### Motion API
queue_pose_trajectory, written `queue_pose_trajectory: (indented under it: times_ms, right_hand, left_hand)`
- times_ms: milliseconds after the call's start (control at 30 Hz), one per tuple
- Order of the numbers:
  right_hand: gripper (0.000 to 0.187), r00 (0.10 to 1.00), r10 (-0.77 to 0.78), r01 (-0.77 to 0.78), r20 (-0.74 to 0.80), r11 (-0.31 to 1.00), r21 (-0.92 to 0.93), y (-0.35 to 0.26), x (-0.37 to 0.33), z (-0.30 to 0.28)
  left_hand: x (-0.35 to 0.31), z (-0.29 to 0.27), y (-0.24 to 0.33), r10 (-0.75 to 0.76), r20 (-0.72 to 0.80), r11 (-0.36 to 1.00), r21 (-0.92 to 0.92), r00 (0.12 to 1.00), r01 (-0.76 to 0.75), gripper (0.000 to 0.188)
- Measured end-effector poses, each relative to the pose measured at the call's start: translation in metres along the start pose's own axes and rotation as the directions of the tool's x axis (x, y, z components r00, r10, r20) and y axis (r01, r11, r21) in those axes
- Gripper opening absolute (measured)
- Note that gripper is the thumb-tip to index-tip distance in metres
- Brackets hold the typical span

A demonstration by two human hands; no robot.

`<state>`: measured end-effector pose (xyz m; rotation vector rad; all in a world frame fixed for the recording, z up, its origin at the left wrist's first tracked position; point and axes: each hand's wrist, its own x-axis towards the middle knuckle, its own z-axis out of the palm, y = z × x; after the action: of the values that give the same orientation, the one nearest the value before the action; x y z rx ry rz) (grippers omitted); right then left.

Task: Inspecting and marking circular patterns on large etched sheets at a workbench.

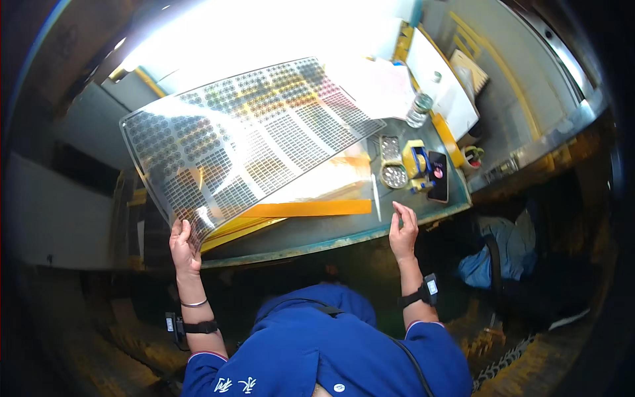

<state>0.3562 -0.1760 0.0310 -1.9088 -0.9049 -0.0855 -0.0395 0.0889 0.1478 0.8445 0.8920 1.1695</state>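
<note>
A large, thin, transparent film sheet [284, 142] printed with rows of small dark shapes tilts up over the table, glare washing out part of it. My left hand [184, 248] pinches its near left corner, thumb on top. Its far right corner hangs above the table with nothing seen holding it. My right hand [404, 231] is raised just off the table's front edge, apart from the sheet. Those fingers are slightly bent and spread from the thumb, with nothing in them. Beyond this hand lies a thin white stick, perhaps a pen [376, 197].
Under the film, yellow-orange sheets [311, 208] lie on the teal-edged table [337, 246]. To the right stand two small containers of metal bits [395, 176], a yellow-blue tape dispenser [415, 159], a phone [438, 176] and a clear bottle [419, 110]. Blue cloth [499, 248] hangs at lower right.
</note>
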Motion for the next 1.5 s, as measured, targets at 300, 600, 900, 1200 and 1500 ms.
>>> queue_pose_trajectory:
  times_ms: [300, 600, 900, 1200, 1500]
  right_hand:
    - [0.018, 0.998, 0.036, -0.044, 0.048, 0.983, 0.176, -0.055, 0.007, 0.052]
    - [0.022, 0.970, -0.050, -0.039, 0.238, 0.935, 0.352, -0.115, 0.016, 0.118]
    - [0.026, 0.940, -0.126, 0.066, 0.316, 0.979, 0.195, -0.273, -0.014, 0.171]
    - [0.021, 0.917, -0.188, 0.204, 0.352, 0.979, -0.011, -0.354, -0.048, 0.156]
    - [0.019, 0.939, -0.182, 0.217, 0.291, 0.972, -0.090, -0.372, -0.062, 0.143]
  left_hand:
    - [-0.062, -0.180, 0.070, 0.001, -0.496, 0.998, 0.059, 0.868, 0.032, 0.015]
    - [-0.119, -0.355, 0.090, 0.295, -0.676, 0.941, 0.084, 0.675, -0.328, 0.028]
    - [-0.007, -0.496, 0.006, 0.104, -0.826, 0.993, 0.050, 0.554, -0.111, 0.029]
    - [0.024, -0.499, -0.104, 0.030, -0.855, 0.836, 0.305, 0.518, 0.456, 0.027]
    - [0.037, -0.489, -0.073, -0.731, -0.457, 0.676, -0.584, 0.506, 0.450, 0.052]
